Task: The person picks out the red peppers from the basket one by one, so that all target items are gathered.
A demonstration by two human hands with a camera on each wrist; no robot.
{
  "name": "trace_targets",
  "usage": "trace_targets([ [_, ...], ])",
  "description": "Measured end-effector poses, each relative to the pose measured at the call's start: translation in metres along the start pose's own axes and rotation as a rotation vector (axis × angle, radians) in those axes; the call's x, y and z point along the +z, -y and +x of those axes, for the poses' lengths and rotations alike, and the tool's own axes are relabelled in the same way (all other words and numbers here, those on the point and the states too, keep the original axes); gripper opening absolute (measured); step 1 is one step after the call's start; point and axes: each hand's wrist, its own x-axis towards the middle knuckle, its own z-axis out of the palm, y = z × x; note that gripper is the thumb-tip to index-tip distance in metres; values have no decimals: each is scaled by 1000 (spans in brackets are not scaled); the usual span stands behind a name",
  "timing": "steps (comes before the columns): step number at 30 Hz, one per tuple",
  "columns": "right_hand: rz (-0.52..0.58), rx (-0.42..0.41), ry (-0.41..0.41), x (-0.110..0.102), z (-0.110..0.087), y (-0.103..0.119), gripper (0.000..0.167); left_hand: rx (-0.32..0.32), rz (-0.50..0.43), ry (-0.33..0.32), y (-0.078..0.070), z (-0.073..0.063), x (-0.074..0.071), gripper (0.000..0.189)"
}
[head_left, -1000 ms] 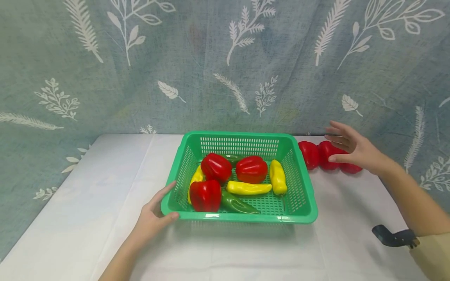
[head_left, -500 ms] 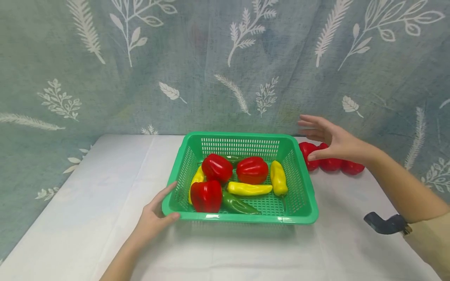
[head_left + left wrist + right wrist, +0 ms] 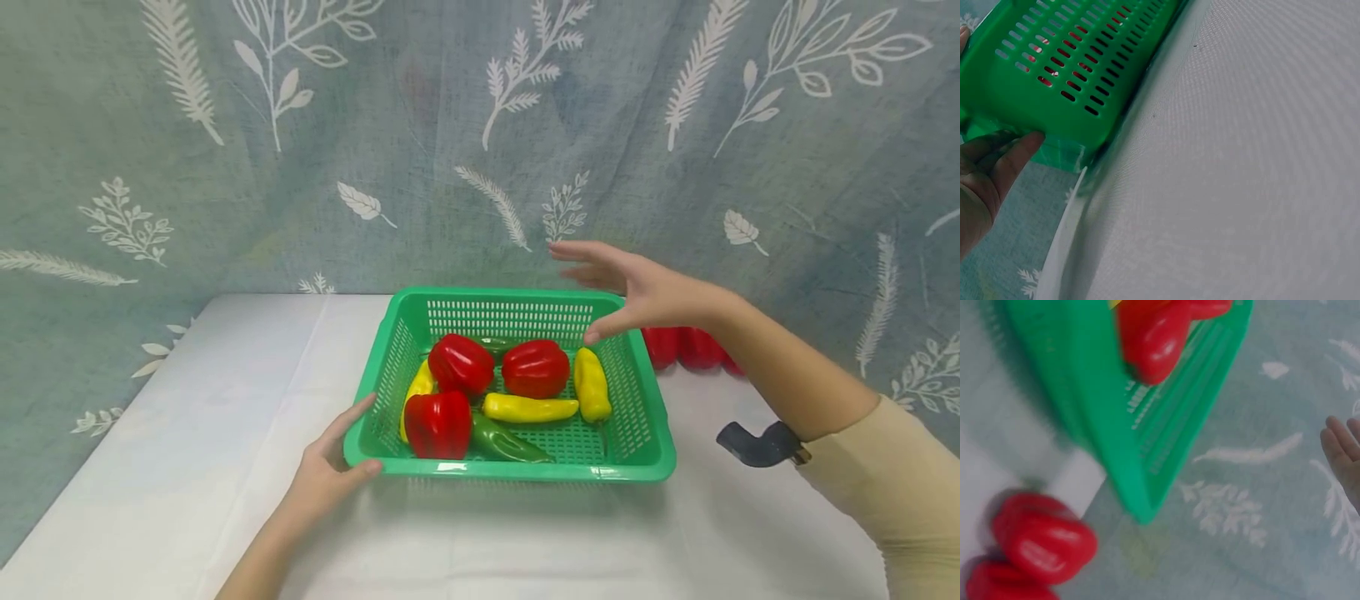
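Note:
A green plastic basket [image 3: 510, 472] holds several peppers: red bell peppers [image 3: 536, 368], yellow peppers [image 3: 531, 408] and green peppers [image 3: 512, 439]. At its front left corner is my left hand [image 3: 321, 477], fingers along the left side and thumb at the front rim. The left wrist view shows these straight fingertips [image 3: 1025, 150] against the outer wall. Above the back right part of the basket hovers my right hand [image 3: 648, 287], fingers spread and nothing in them. That hand [image 3: 1346, 462] shows at the right edge of the right wrist view, away from the peppers.
Right of the basket, more red bell peppers [image 3: 662, 347] lie in a row on the white tablecloth [image 3: 517, 542], partly hidden by my right forearm. A leaf-patterned cloth [image 3: 420, 125] hangs behind the table. A black curved device [image 3: 757, 444] sits at my right wrist.
My right hand has moved left, from over the red bell peppers beside the basket to above the basket's back right part. My left hand and the basket stay put.

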Motion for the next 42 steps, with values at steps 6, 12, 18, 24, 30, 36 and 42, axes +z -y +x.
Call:
trace_targets([
  [6,-18,-7,57,13,25,8,94,-9,12,0,-1,0,-1,76],
  [12,-40,-48,128,30,52,9,93,-14,-6,4,0,-1,-1,76],
  [18,-30,-81,211,51,78,8,92,-6,-47,8,0,-1,-1,76],
  [24,-26,-59,290,73,97,3,91,4,-74,17,1,0,1,76],
  [30,-87,-51,347,95,111,-10,91,4,-76,17,1,0,2,77],
  [36,-115,-54,417,116,119,-24,90,11,-87,17,1,-1,3,77],
  [42,-108,-47,479,132,120,-30,88,0,-48,16,1,0,1,77],
])
